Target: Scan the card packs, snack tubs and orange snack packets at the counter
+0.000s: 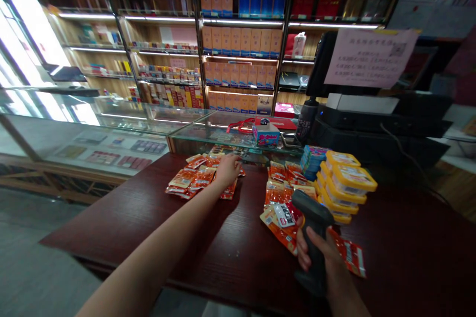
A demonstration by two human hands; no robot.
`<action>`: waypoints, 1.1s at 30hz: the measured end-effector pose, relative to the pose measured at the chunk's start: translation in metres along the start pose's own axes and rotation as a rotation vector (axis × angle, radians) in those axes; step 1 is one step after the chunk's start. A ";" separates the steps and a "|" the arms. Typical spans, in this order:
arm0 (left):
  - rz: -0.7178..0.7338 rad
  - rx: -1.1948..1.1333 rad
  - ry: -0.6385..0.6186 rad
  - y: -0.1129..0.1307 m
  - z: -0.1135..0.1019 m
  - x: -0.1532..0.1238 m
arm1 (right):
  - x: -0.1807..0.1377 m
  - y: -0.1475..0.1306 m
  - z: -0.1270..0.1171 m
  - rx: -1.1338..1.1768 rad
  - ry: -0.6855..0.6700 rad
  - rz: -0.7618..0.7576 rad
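My left hand [226, 169] reaches out over a heap of small orange-red snack packets [189, 178] on the dark wooden counter [156, 218]. Its fingers curl down onto the packets at the heap's right side; what they grip is hidden. My right hand [327, 262] is wrapped round the handle of a black barcode scanner [314, 218], its head pointing at a second pile of orange packets [282, 198] near the counter's middle. One packet [351, 255] lies just right of that hand.
Stacked yellow-lidded boxes [347, 183] and blue packets [310, 158] stand right of the second pile. Behind are a glass display case [141, 119], a small colourful box [266, 134], a till with a screen [372, 119] and shelves of boxed goods [241, 44].
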State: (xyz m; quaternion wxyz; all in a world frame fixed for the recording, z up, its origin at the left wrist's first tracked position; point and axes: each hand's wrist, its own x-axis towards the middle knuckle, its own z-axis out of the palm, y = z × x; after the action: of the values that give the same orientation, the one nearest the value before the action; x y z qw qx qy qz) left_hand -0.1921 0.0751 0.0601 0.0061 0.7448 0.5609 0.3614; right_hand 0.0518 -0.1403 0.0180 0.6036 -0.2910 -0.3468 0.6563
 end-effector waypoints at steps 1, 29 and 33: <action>-0.011 -0.064 -0.021 0.014 0.011 -0.002 | 0.000 0.000 0.001 0.004 -0.004 -0.003; -0.378 -0.885 -0.025 0.065 0.039 -0.059 | -0.005 -0.004 0.012 -0.046 0.036 -0.032; -0.293 -0.686 0.092 0.066 0.034 -0.079 | -0.007 -0.006 0.015 -0.102 0.050 -0.055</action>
State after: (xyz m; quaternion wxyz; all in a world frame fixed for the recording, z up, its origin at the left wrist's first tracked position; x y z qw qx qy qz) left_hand -0.1277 -0.0025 0.0204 0.2818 0.5940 0.5076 0.5569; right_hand 0.0438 -0.1488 0.0314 0.6143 -0.3278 -0.3724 0.6136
